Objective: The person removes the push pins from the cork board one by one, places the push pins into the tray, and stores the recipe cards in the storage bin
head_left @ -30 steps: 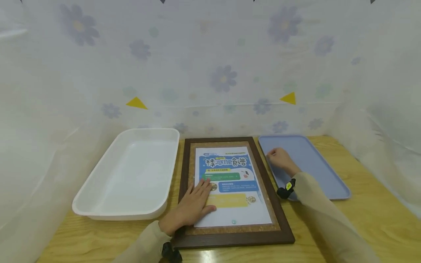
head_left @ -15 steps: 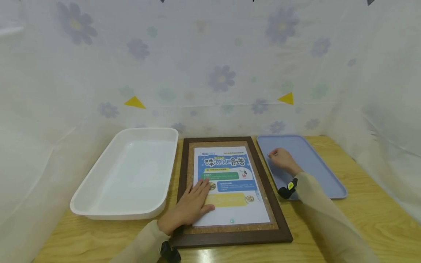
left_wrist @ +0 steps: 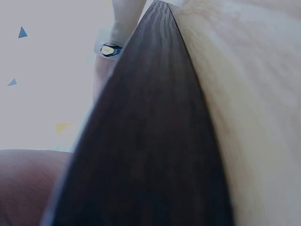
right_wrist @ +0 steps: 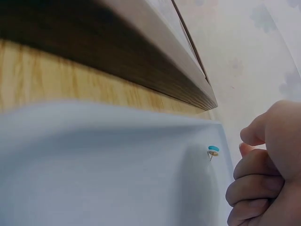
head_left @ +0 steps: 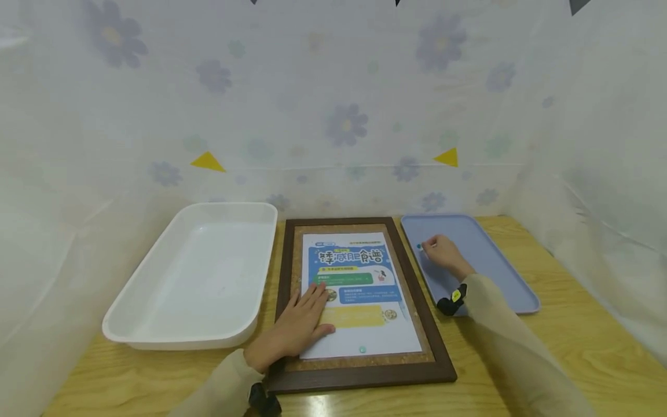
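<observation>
Teal pushpin [head_left: 419, 246] (on blue tray [head_left: 492, 272]) — just left of right hand [head_left: 445, 253].

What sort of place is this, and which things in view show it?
Probably an indoor tabletop workspace, screened off: a wood-grain table, pale flower-patterned sheeting rising behind it, and a framed corkboard with a poster laid on the tabletop.

Thick frame [head_left: 359, 377] beside seemingly roomy tray [head_left: 487, 263]

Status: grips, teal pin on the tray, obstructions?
Left grip: flat on poster. Right grip: curled, over blue tray. Loose teal pin: beside it, untouched. No obstruction visible between.
</observation>
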A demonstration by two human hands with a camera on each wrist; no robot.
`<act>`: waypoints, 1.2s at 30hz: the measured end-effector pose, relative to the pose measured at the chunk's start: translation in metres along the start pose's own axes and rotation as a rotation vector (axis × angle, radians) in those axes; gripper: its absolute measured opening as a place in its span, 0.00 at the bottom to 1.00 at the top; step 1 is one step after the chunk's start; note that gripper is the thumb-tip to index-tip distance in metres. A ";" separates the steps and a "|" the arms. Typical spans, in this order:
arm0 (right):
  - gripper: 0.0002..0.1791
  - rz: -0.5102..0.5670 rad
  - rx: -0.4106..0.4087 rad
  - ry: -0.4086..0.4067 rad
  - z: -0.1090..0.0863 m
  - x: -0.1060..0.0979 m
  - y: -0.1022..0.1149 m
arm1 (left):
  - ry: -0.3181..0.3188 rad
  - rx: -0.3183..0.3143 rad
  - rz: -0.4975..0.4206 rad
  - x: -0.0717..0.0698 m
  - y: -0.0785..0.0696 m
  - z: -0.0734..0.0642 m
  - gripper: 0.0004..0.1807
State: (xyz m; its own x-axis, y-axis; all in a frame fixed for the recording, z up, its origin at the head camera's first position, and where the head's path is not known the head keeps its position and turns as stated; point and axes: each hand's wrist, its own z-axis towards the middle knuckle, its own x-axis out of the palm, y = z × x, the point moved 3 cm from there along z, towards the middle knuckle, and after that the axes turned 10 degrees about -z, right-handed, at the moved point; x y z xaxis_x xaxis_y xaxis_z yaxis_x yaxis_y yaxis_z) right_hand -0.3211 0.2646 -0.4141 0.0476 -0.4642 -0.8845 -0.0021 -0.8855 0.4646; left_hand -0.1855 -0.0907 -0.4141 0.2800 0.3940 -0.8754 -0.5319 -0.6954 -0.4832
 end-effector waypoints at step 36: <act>0.20 0.057 -0.067 0.009 -0.002 0.005 0.001 | 0.005 0.001 0.011 0.000 0.000 0.000 0.39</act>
State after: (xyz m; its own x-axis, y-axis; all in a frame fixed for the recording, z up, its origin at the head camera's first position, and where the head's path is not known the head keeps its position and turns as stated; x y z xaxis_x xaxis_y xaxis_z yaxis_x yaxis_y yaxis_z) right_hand -0.3194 0.2619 -0.4180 0.0579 -0.5130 -0.8565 0.0616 -0.8544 0.5159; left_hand -0.1854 -0.0905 -0.4139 0.2779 0.3835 -0.8807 -0.5358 -0.6991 -0.4735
